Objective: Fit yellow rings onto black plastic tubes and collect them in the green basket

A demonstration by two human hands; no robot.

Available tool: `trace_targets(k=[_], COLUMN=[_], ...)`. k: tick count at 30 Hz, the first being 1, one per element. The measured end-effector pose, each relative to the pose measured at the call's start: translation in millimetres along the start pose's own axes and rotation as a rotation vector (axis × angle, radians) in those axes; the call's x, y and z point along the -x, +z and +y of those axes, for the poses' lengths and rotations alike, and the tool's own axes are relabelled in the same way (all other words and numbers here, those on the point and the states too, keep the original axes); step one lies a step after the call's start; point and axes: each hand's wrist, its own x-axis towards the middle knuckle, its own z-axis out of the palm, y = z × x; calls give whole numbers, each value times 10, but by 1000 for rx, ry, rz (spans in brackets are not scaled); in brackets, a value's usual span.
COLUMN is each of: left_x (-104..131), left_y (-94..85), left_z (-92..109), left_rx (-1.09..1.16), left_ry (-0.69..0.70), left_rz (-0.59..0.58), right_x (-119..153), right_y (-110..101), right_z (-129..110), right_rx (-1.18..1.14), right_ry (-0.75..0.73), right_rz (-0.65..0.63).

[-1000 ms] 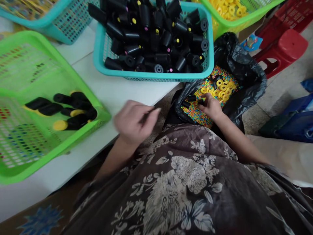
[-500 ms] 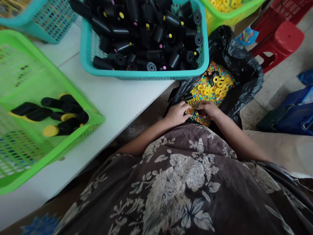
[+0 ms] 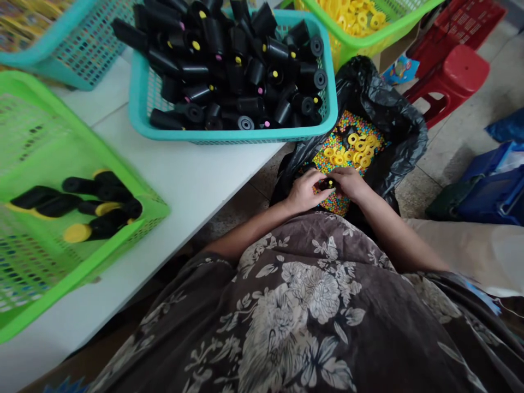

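Note:
My left hand [image 3: 306,191] is curled, its thumb and fingertips against a small black plastic piece [image 3: 329,185] with a yellow tip. From the other side my right hand [image 3: 347,182] grips the same piece, its fingers partly hidden. Both hands are low over many tiny coloured balls [image 3: 335,204]. The balls lie in a container lined with a black plastic bag [image 3: 403,117]. Just beyond my hands, several yellow rings [image 3: 362,146] rest on the balls. How the piece is shaped inside my fingers I cannot make out.
On the white table [image 3: 196,180] stands a turquoise basket [image 3: 233,134] heaped with black tubes. A green basket [image 3: 151,213] at the left holds several black and yellow pieces. Another green basket [image 3: 364,41] has yellow rings. A red stool [image 3: 466,71] and blue bins [image 3: 491,188] stand at the right.
My hands have come together; the black piece with the yellow tip now shows between them. The view has shifted slightly, so the baskets sit a little lower and further left.

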Motion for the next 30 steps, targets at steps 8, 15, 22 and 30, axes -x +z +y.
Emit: trace_targets(k=[8,15,22,30], left_x=[57,75,35,-65], left_y=[-9,12,93,123], left_z=[39,-17,-59,-15], left_rx=[91,99,114,126], left_ry=[5,-64,-180,-161], left_rz=[60,86,72,-8], right_x=[-242,-189,-42,328], right_y=[-132,-264,-426,-56], right_z=[-113,137,240,55], right_rx=[921,764,134,-475], right_ry=[-248,-304,-305,-192], right_rz=[310,446,475,20])
